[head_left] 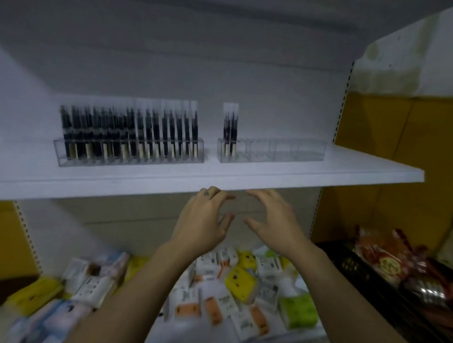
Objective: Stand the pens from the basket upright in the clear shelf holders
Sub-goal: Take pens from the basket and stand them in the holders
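Observation:
Two clear holders stand on the white shelf. The left holder is packed with several dark pens standing upright. The right holder has a few packaged pens upright in its leftmost slot; its other slots hold nothing. My left hand and my right hand hover just below the shelf's front edge, facing each other with fingers loosely spread, holding nothing. The view is blurred.
Below lies a lower shelf covered with small white, yellow, orange and green packets. A black basket with red wrapped goods sits at the right. Yellow board backs the right side.

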`<state>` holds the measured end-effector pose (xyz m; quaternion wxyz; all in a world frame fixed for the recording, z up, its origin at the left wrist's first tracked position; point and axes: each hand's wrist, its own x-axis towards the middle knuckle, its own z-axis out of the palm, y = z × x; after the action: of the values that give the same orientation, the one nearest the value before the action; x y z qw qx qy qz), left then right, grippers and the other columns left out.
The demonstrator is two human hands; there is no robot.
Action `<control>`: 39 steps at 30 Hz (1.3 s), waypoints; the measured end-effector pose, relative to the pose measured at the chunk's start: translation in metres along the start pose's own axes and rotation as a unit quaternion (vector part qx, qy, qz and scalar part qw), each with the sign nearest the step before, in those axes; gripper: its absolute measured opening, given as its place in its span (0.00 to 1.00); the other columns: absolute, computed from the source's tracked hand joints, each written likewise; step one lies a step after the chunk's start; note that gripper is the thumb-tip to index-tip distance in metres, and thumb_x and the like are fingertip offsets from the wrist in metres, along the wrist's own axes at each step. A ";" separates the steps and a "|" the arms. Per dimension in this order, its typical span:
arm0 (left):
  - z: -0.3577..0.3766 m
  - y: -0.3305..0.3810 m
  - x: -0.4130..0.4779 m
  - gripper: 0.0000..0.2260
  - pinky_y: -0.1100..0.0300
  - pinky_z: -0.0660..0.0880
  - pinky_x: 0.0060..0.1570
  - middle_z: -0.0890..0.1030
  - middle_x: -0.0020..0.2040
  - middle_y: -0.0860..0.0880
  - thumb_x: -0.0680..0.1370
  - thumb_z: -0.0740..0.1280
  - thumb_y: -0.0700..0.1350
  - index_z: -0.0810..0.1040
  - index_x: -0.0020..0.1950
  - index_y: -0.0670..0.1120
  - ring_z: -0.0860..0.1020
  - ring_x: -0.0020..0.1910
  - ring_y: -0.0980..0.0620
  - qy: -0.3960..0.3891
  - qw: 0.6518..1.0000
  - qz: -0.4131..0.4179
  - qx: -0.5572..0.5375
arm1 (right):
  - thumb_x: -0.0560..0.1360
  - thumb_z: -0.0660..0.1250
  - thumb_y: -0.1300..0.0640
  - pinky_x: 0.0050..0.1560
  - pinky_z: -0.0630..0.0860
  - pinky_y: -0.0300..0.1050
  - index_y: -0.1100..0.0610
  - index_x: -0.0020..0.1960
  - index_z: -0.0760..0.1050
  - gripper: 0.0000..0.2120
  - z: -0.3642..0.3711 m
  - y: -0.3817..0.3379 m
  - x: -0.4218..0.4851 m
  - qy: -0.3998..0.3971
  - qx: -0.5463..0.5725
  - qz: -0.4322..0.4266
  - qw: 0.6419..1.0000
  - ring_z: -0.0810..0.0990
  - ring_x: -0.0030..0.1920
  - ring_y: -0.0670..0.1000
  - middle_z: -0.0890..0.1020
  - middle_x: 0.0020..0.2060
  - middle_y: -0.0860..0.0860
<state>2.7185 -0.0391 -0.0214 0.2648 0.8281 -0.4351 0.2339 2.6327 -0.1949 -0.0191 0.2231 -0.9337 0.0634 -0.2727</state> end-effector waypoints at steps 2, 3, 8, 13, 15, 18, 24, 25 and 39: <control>0.016 -0.005 -0.021 0.18 0.55 0.70 0.59 0.73 0.63 0.52 0.79 0.64 0.53 0.71 0.68 0.52 0.70 0.63 0.50 -0.038 0.999 -0.022 0.003 | 0.76 0.69 0.49 0.64 0.68 0.43 0.48 0.73 0.63 0.28 0.018 0.010 -0.016 -0.044 -0.029 0.033 0.998 0.68 0.67 0.51 0.67 0.68 0.48; 0.026 -0.008 -0.031 0.19 0.54 0.70 0.61 0.73 0.65 0.52 0.79 0.63 0.53 0.70 0.69 0.52 0.70 0.64 0.50 -0.061 0.997 -0.036 0.004 | 0.76 0.68 0.48 0.65 0.68 0.47 0.47 0.74 0.61 0.29 0.028 0.015 -0.025 -0.063 -0.039 0.050 0.996 0.67 0.68 0.52 0.66 0.70 0.48; 0.073 -0.026 -0.076 0.22 0.52 0.68 0.64 0.71 0.69 0.51 0.78 0.64 0.55 0.69 0.71 0.51 0.68 0.68 0.49 -0.157 0.982 -0.102 -0.007 | 0.76 0.68 0.47 0.67 0.68 0.49 0.47 0.75 0.61 0.31 0.085 0.048 -0.062 -0.135 -0.029 0.098 0.986 0.65 0.71 0.52 0.64 0.72 0.49; 0.122 -0.042 -0.128 0.23 0.54 0.70 0.61 0.71 0.69 0.49 0.77 0.65 0.56 0.69 0.71 0.51 0.70 0.66 0.47 -0.238 0.959 -0.153 -0.009 | 0.75 0.70 0.48 0.63 0.69 0.46 0.49 0.74 0.63 0.30 0.140 0.096 -0.118 -0.204 0.013 0.180 0.962 0.67 0.70 0.53 0.65 0.72 0.51; 0.140 -0.051 -0.157 0.23 0.52 0.70 0.62 0.71 0.70 0.48 0.78 0.64 0.56 0.68 0.71 0.51 0.70 0.66 0.46 -0.290 0.937 -0.193 -0.021 | 0.74 0.71 0.48 0.64 0.69 0.46 0.51 0.74 0.64 0.32 0.161 0.113 -0.145 -0.234 0.025 0.233 0.944 0.68 0.69 0.54 0.67 0.71 0.53; 0.168 -0.052 -0.192 0.26 0.52 0.69 0.64 0.69 0.71 0.47 0.78 0.64 0.56 0.66 0.73 0.50 0.68 0.68 0.46 -0.358 0.905 -0.229 -0.031 | 0.74 0.71 0.52 0.67 0.69 0.49 0.55 0.73 0.65 0.31 0.192 0.126 -0.171 -0.281 0.046 0.265 0.921 0.69 0.70 0.56 0.69 0.70 0.54; 0.201 -0.045 -0.218 0.19 0.51 0.75 0.57 0.75 0.62 0.46 0.77 0.65 0.53 0.74 0.66 0.49 0.74 0.61 0.44 -0.401 0.887 -0.214 -0.078 | 0.73 0.73 0.50 0.67 0.70 0.52 0.56 0.74 0.64 0.34 0.219 0.143 -0.186 -0.327 0.026 0.242 0.913 0.68 0.70 0.58 0.67 0.71 0.56; 0.205 -0.047 -0.223 0.18 0.51 0.75 0.56 0.76 0.61 0.47 0.76 0.66 0.52 0.75 0.65 0.49 0.75 0.59 0.44 -0.411 0.885 -0.207 -0.074 | 0.72 0.73 0.50 0.66 0.70 0.51 0.55 0.74 0.64 0.34 0.222 0.144 -0.189 -0.339 0.015 0.230 0.912 0.69 0.69 0.58 0.68 0.71 0.56; 0.289 -0.080 -0.291 0.18 0.53 0.74 0.60 0.77 0.61 0.43 0.78 0.65 0.49 0.74 0.65 0.43 0.76 0.60 0.45 -0.554 0.750 -0.351 -0.091 | 0.78 0.66 0.54 0.52 0.70 0.39 0.59 0.74 0.62 0.27 0.306 0.180 -0.247 -0.541 0.034 0.325 0.775 0.73 0.63 0.55 0.69 0.69 0.55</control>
<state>2.6830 -0.0123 -0.4365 0.1153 0.8789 -0.2034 -0.4157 2.5896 -0.1794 -0.4491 0.3279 -0.8429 0.2221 0.3643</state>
